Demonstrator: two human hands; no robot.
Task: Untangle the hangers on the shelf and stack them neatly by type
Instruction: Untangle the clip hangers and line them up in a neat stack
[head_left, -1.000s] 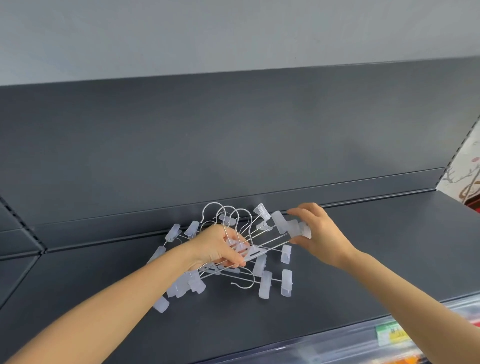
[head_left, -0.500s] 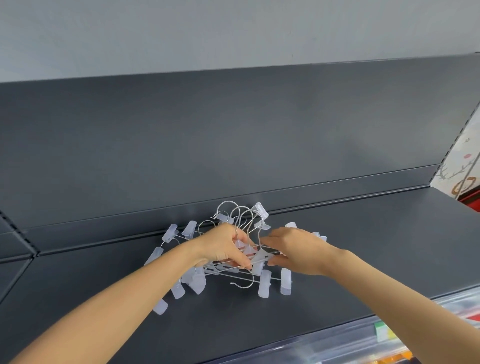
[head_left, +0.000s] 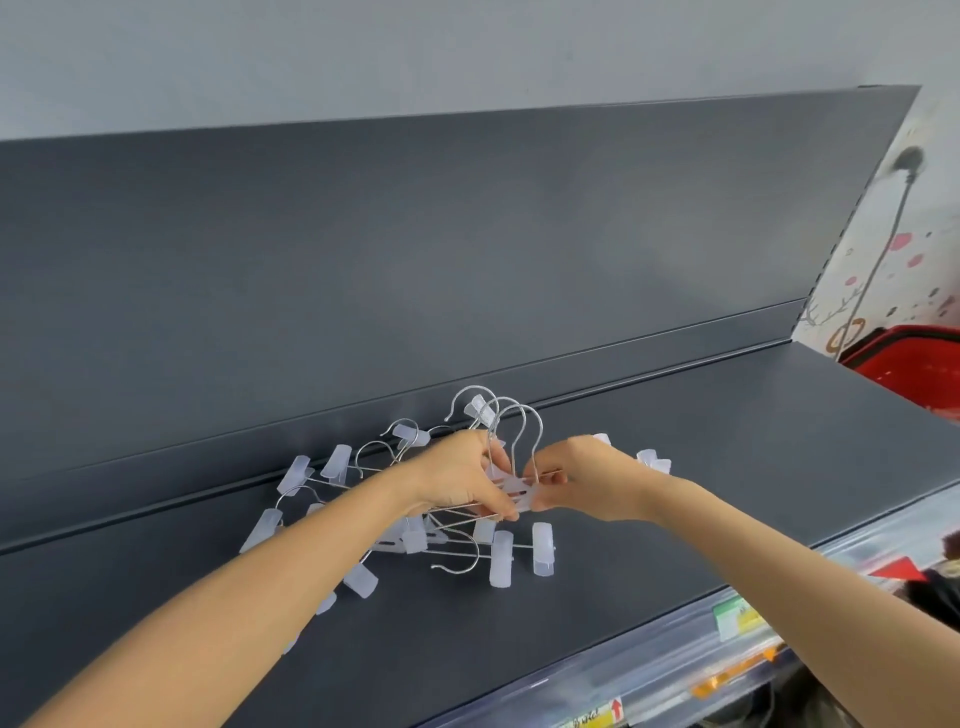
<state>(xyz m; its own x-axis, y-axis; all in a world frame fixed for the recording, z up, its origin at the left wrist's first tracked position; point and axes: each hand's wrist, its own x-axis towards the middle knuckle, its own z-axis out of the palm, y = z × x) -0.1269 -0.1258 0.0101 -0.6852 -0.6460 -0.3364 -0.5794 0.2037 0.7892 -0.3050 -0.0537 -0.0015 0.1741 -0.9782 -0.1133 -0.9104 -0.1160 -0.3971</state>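
- Hangers (head_left: 501, 558) lie tangled on the shelf (head_left: 727, 467), left of centre, near the back.
- Left hand (head_left: 462, 478) grips several wire bars; right hand (head_left: 587, 483) pinches a bar just beside it.
- Pulling apart may snag the hooks (head_left: 519, 405) and tighten the tangle.
- A hard tug could drag loose hangers off the front edge.

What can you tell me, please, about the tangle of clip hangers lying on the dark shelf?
The tangle of clip hangers is a loose heap of thin silvery wire frames with curved hooks and frosted, translucent plastic clips. It lies on the dark shelf near the back ledge, hooks pointing different ways, a few raised. The left hand grips wires at its middle; the right hand pinches what looks like a clip.
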